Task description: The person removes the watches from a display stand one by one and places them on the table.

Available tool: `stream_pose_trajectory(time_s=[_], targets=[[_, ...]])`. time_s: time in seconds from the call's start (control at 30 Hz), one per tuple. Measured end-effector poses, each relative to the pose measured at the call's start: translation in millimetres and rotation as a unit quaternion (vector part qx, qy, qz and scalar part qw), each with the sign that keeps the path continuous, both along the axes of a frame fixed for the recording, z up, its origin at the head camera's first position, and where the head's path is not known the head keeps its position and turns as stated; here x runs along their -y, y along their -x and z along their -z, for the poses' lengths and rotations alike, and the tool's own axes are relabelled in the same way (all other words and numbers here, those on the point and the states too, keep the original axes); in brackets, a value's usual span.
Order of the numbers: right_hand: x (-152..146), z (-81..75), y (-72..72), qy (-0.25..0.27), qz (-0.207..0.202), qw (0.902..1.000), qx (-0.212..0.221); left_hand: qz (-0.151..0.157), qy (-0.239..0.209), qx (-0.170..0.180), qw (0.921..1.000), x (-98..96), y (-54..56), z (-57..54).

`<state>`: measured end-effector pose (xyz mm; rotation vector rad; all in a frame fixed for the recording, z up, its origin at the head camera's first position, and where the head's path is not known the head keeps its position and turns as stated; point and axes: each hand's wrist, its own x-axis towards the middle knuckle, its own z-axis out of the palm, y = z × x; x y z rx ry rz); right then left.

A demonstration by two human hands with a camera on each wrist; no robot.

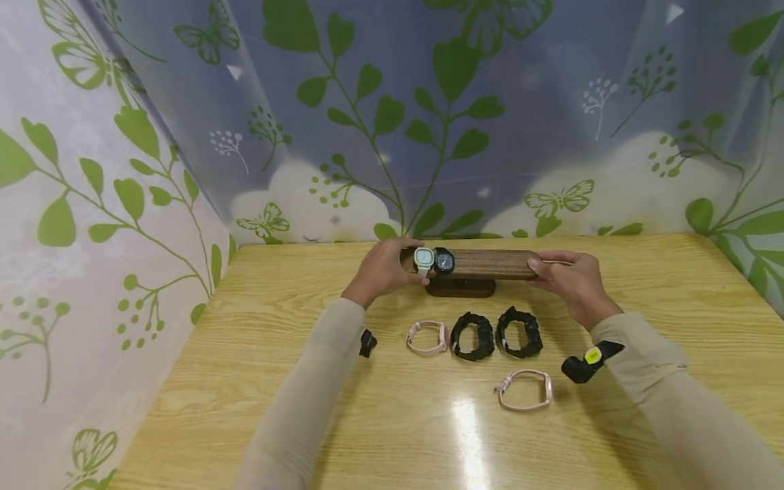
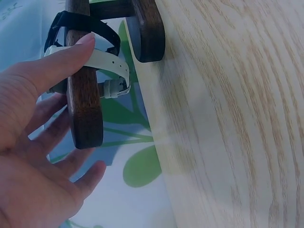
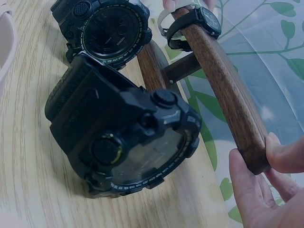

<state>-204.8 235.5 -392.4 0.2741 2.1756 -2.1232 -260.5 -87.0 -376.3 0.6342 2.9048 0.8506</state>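
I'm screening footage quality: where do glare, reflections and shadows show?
Head: glare streaks the table near the lower pink watch, shadow falls by the right sleeve; left wrist: soft shadow beside the wooden stand's base; right wrist: pale reflections on the glass of the nearest black watch.

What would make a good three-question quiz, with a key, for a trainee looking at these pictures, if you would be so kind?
1. How many watches are strapped round the bar?
2. True or false: the right hand holds the bar's bare end.
3. Which is nearer the left hand?
A) the pale watch on the bar
B) the black watch on the bar

Key: 1. Two. 2. True. 3. A.
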Motion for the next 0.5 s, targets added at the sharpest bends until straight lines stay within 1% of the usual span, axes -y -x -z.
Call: stream_pose_trajectory(time_s=[0.2,0.5], targets=[[1.2,1.0,0.4,-0.009,0.002,1.0,-0.001,-0.004,-0.01,0.005,0.9999,1.4,0.2,1.2],[2.0,0.6,0.7,-0.015,0.004,0.9999,0.0,-0.001,-0.031,0.001,0.9995,8.6,0.8,2.0]])
